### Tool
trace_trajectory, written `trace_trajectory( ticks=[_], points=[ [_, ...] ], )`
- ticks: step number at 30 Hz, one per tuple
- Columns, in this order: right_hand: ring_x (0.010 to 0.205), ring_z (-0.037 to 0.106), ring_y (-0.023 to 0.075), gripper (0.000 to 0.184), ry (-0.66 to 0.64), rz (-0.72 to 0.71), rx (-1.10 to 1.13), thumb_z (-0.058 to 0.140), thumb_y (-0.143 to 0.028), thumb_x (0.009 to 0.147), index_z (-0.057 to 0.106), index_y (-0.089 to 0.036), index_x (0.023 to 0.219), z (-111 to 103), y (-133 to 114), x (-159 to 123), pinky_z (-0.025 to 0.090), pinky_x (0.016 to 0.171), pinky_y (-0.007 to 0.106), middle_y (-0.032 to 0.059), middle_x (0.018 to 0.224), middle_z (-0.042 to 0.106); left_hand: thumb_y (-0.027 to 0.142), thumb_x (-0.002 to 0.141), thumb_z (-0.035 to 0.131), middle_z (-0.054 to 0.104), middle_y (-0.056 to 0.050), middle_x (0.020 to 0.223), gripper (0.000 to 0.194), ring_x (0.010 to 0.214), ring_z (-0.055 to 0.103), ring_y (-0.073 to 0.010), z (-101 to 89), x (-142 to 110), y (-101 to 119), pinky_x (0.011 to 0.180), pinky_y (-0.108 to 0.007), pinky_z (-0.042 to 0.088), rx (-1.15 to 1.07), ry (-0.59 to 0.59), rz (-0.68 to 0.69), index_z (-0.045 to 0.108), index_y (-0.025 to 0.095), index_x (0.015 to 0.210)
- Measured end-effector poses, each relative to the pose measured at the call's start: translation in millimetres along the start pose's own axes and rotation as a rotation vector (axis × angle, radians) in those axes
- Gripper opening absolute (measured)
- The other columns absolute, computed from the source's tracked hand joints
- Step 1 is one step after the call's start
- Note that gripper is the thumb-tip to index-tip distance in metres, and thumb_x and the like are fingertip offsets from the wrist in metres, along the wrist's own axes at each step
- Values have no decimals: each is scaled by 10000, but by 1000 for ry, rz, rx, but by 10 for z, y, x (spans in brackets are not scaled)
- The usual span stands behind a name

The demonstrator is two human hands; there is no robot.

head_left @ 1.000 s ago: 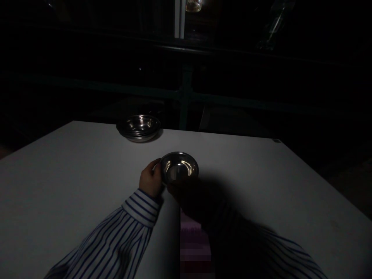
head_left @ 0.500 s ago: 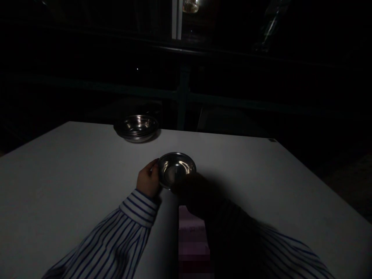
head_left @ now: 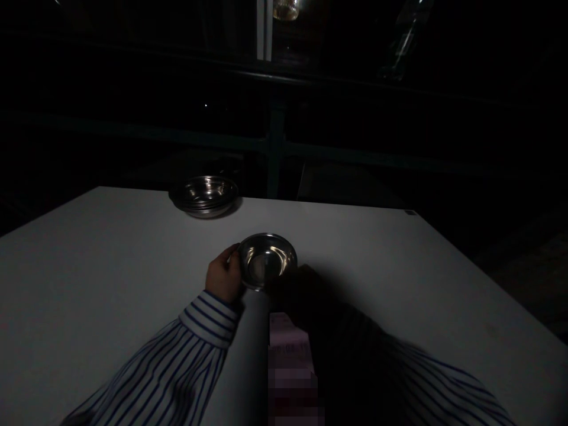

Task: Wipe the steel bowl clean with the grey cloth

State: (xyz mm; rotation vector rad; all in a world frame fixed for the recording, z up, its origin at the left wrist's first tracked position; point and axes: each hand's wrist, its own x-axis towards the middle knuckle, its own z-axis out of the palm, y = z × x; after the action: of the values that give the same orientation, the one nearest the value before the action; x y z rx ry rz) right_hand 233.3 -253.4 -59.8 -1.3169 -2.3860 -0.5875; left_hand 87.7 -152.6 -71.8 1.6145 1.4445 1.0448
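Note:
A shallow round stainless-steel bowl point(head_left: 266, 266) is in front of me at the middle of the white table, tilted a little toward me. My left hand point(head_left: 223, 275) is closed on its left rim, with the thumb on the near side. My right hand point(head_left: 297, 293) is in deep shadow at the bowl's lower right edge and overlaps the rim. Its fingers are lost in the dark, so their grip is hidden. A nested stack of similar steel bowls point(head_left: 204, 198) stands beyond, to the left.
The white table point(head_left: 110, 260) spreads to both sides, with a small dark patch point(head_left: 410, 212) at its far right corner. Below the bowl is a pinkish panel point(head_left: 288, 337) with faint digits, partly pixelated. Dark bars point(head_left: 275, 142) stand behind the table.
The whole view has shifted slightly, so things appear a little farther left. The right hand has moved slightly on the bowl's near right edge. The left hand keeps its hold.

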Motion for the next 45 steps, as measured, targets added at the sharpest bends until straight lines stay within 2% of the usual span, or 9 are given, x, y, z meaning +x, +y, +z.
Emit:
trace_trajectory(
  ticks=[9,13,16,19,23,30,37,40,45],
  points=[
    [741,498,172,225,25,-18,4,374,-153,878,598,-160,856,91,-156,212,401,656,342,39,808,618,289,769,422,690,-128,979,404,888,639,-234,15,-5,14,790,-335,498,9,25,-26,632,87,1049],
    [805,495,184,220,8,-30,2,397,-155,863,597,-170,955,13,-5,61,379,662,341,48,875,624,294,769,424,693,-125,972,407,879,642,-230,0,2,4,785,-326,499,12,23,-8,633,85,1049],
    [783,504,186,172,-33,54,-19,467,-180,835,604,-175,939,-54,102,-73,358,625,332,45,888,636,283,772,416,699,-131,950,413,867,644,-226,11,2,10,786,-319,497,25,21,-5,631,71,1054],
    [782,513,197,164,-74,58,-31,487,-173,819,604,-163,933,-49,40,-42,367,633,337,44,893,639,265,771,407,697,-142,949,412,893,636,-228,25,-3,22,806,-319,487,39,47,12,635,57,1044],
    [784,513,187,179,36,-22,-27,435,-156,848,609,-147,892,15,-115,106,385,677,342,48,905,639,287,766,415,701,-133,943,420,854,648,-233,14,-8,26,767,-325,506,26,29,1,633,66,1049],
    [756,521,185,138,-22,47,-10,523,-170,807,590,-174,927,-107,90,-78,363,588,324,16,861,650,287,759,425,696,-129,970,411,906,635,-236,10,3,3,820,-335,488,22,37,24,644,79,1038],
    [799,525,190,177,-19,3,-5,436,-163,851,600,-155,915,29,-116,57,414,670,350,48,898,636,269,761,430,699,-128,961,393,896,638,-238,10,-12,34,818,-353,490,17,28,1,647,81,1029],
    [855,521,195,178,-3,-23,13,459,-176,848,580,-186,979,43,-47,2,408,682,354,30,964,631,280,760,437,697,-126,971,402,901,636,-238,-1,-5,21,823,-356,489,9,6,2,639,84,1047],
    [802,534,194,161,-11,94,-4,515,-185,816,583,-187,962,-84,103,-157,383,616,340,27,929,651,285,764,428,687,-133,999,410,939,623,-235,14,12,-12,852,-348,471,-11,10,10,635,77,1052]
  ],
)
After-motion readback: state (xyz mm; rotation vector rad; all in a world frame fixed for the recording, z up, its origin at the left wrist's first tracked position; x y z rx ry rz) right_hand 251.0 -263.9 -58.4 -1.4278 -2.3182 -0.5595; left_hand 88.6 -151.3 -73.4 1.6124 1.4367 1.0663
